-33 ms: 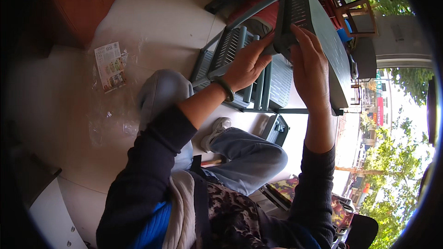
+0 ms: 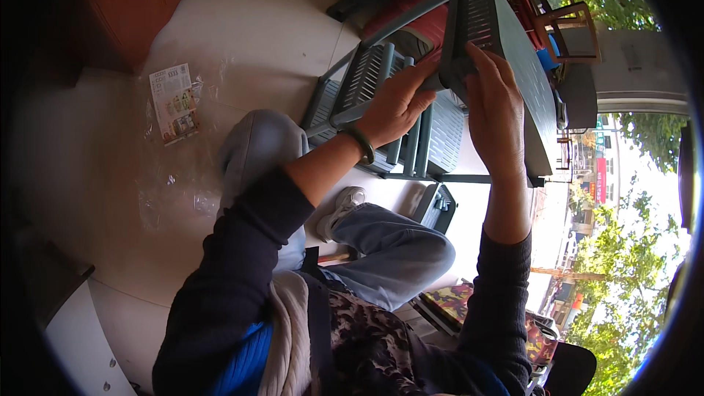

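I hold a dark green slatted plastic panel (image 2: 506, 37) upright in front of me. My left hand (image 2: 396, 103), with a green bangle (image 2: 361, 143) on the wrist, grips the panel's lower corner. My right hand (image 2: 499, 110) lies along the panel's near edge with its fingers wrapped on it. Just below my hands, a matching dark green slatted frame (image 2: 359, 81) rests on the pale floor. A smaller dark green part (image 2: 438, 205) lies by my knee.
A printed leaflet (image 2: 172, 103) and a clear plastic bag (image 2: 176, 183) lie on the floor at left. A red object (image 2: 425, 26) sits behind the frame. Wooden chairs (image 2: 561, 18) stand at the upper right. My bent knee (image 2: 403, 249) and white shoe (image 2: 341, 209) are below.
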Action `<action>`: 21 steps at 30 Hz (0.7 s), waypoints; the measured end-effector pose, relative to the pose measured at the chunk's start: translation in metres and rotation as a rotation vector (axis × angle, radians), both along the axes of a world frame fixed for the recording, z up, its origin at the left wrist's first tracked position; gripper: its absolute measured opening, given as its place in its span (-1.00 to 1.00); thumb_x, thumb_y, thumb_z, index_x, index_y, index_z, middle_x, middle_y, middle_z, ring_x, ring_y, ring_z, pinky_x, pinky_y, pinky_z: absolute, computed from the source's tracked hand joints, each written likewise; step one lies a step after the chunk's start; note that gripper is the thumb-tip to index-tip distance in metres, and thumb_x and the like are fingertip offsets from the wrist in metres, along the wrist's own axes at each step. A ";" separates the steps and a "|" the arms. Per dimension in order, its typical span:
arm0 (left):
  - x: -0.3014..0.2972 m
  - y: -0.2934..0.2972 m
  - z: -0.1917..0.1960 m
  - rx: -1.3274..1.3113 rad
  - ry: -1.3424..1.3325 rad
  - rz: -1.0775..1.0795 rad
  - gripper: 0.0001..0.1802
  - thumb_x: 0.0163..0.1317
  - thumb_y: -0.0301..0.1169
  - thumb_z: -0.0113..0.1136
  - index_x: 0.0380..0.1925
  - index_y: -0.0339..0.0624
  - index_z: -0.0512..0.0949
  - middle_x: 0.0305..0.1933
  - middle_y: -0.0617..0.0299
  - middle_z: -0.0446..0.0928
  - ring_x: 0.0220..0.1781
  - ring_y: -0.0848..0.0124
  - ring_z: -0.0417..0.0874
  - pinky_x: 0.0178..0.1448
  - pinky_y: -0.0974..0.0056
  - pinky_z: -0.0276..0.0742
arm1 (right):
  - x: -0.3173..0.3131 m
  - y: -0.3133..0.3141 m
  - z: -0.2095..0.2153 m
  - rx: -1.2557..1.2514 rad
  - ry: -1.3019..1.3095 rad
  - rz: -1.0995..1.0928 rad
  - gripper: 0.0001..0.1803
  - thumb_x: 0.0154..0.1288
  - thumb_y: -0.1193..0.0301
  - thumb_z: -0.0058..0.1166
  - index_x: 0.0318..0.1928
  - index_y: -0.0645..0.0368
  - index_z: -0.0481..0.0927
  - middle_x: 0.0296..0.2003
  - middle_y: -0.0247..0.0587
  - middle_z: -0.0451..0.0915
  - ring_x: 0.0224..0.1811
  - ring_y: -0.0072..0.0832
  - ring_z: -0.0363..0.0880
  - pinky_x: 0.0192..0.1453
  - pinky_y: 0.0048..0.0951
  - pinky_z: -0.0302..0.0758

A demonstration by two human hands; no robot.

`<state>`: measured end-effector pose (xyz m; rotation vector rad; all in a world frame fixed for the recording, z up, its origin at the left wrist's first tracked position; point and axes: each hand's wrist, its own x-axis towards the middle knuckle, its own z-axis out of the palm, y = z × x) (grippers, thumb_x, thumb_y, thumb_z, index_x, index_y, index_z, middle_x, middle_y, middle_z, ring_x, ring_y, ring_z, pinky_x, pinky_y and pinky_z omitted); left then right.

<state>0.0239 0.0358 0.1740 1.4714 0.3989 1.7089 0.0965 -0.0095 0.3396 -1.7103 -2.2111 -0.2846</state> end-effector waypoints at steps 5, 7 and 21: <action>0.002 0.002 0.000 -0.029 -0.005 0.006 -0.52 0.31 -0.49 0.10 0.24 -0.16 0.35 -0.26 0.12 0.48 -0.25 0.27 0.52 -0.15 0.22 0.44 | 0.002 0.009 0.004 -0.064 -0.046 -0.030 -0.63 0.26 0.60 -0.04 0.09 0.18 0.50 -0.04 -0.02 0.50 -0.06 -0.10 0.59 -0.03 -0.21 0.52; 0.000 0.004 0.002 -0.063 -0.033 0.040 -0.54 0.18 -0.55 0.21 0.12 -0.18 0.44 -0.28 0.07 0.55 -0.29 0.20 0.58 -0.21 0.19 0.49 | 0.000 0.012 0.006 -0.076 -0.042 -0.015 -0.64 0.25 0.61 -0.04 0.07 0.18 0.51 -0.05 -0.02 0.51 -0.06 -0.11 0.60 -0.04 -0.23 0.53; 0.000 0.005 0.007 -0.039 -0.037 0.140 -0.63 0.08 -0.49 0.32 -0.07 -0.22 0.51 -0.47 0.06 0.54 -0.43 0.14 0.59 -0.37 0.15 0.45 | 0.000 0.009 0.004 -0.065 -0.006 0.042 -0.66 0.20 0.66 0.02 0.01 0.20 0.57 -0.13 -0.03 0.56 -0.14 -0.21 0.65 -0.14 -0.30 0.57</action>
